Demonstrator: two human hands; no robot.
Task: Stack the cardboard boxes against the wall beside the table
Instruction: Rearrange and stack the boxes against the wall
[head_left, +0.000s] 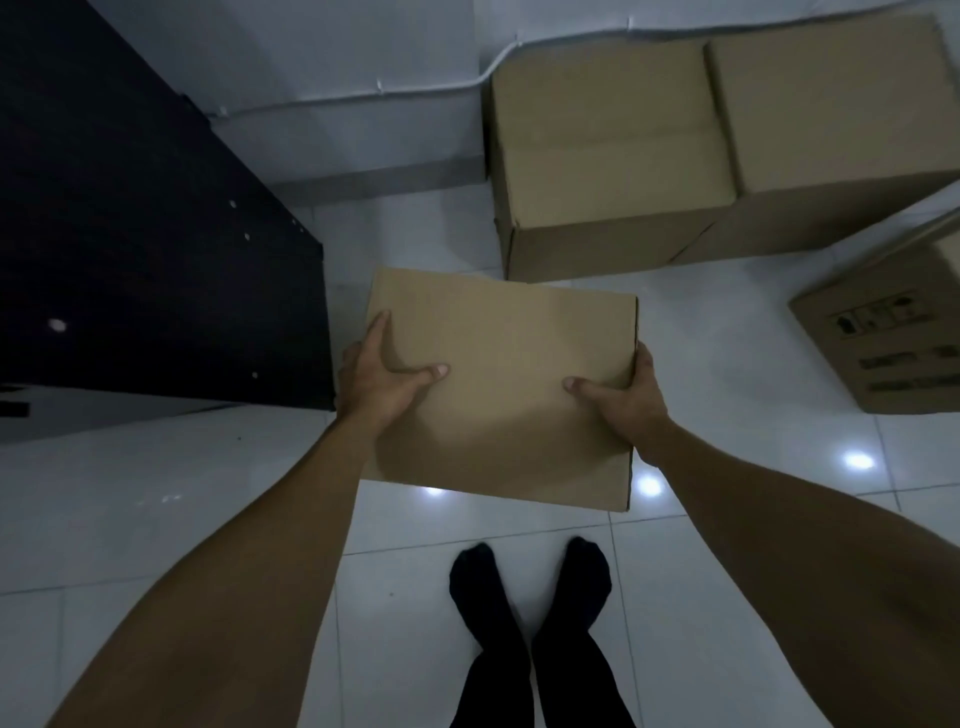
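A: What is seen at the far left?

B: A dark table (156, 234) is set against the wall (311, 47); the strip of floor (405, 228) between it and the boxes is presumably where stacking is meant.

A: And the carried box?

B: A plain cardboard box (501, 384) is held above the floor, near the table's corner. It is clasped on its left edge by the left hand (379, 379), thumb laid on top, and on its right edge by the right hand (631, 402), thumb likewise on top. Opposite sides are gripped, probably so it is kept level.

A: Further right?

B: Two larger boxes (727, 140) are stood side by side, touching, against the wall. A printed box (893, 338) is left tilted, apart from them.

A: Can anything be read?

B: Handling symbols and text lines are printed on it, but too blurred to be read.
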